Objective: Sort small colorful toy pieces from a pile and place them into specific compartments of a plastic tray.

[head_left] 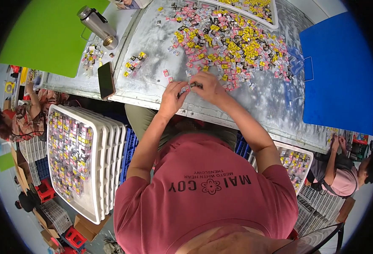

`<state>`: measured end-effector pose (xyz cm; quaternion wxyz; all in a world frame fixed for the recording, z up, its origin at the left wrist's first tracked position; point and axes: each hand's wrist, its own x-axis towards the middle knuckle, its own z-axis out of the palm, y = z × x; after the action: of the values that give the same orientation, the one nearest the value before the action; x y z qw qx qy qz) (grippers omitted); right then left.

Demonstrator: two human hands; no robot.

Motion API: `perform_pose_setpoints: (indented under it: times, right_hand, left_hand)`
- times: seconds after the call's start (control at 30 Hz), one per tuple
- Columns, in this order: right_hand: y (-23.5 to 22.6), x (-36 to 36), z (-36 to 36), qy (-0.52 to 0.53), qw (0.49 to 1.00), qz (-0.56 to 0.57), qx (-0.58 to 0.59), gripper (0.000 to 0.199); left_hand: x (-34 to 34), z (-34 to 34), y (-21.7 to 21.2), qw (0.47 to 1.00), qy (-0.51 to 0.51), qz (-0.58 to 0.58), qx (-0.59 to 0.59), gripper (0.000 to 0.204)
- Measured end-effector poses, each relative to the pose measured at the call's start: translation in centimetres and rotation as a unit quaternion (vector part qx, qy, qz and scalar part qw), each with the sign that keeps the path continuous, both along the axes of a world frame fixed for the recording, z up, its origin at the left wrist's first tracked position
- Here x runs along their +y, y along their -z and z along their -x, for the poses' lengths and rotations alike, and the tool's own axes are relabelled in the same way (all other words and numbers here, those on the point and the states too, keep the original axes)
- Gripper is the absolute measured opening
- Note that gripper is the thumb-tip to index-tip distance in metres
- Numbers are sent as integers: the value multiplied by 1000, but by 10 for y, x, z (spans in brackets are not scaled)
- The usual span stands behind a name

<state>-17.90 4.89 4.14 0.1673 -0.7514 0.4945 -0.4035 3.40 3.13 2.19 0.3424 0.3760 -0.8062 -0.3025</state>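
Observation:
Near the table's front edge, my left hand (pixel 172 100) is closed on a small pink-and-white block (pixel 185 89); a dark piece shows by its fingertips. Close beside it, my right hand (pixel 208 87) pinches a small black block (pixel 196 85). The fingertips of both hands nearly meet, and the fingers partly hide the pieces. Just beyond my left hand lie a few loose pink-and-white blocks (pixel 166 73). A large spread of small pink, yellow, black and white blocks (pixel 237 51) covers the table beyond my right hand. To the left stands a compact group of joined-looking blocks (pixel 135 64).
A phone (pixel 106 80) lies at the table's left edge, near a steel flask (pixel 96 26). A white tray (pixel 274 17) holds more blocks at the back. Green (pixel 38 36) and blue panels (pixel 338 72) flank the table. Stacked white trays (pixel 96 169) stand lower left. Other people sit at both sides.

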Motion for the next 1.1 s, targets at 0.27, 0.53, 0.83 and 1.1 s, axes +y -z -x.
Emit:
perform_pose_setpoints:
  times: [0.27,0.53,0.83,1.1]
  right_hand:
    - [13,9,-13,-24,993,62,94,21]
    - [-15,25,51,133,977,-136,101,32]
    - [-3,22,60,156,970,-120,145,27]
    - [2,16,58,145,966,-66,204,24]
  left_hand:
    - [3,-8,4,997,-39,74,-5,41]
    - [1,3,-4,998,-16,53,-30,39]
    - [-1,4,-4,998,-7,58,-32,35]
    - [-2,1,-4,1000,3,19,-22,36]
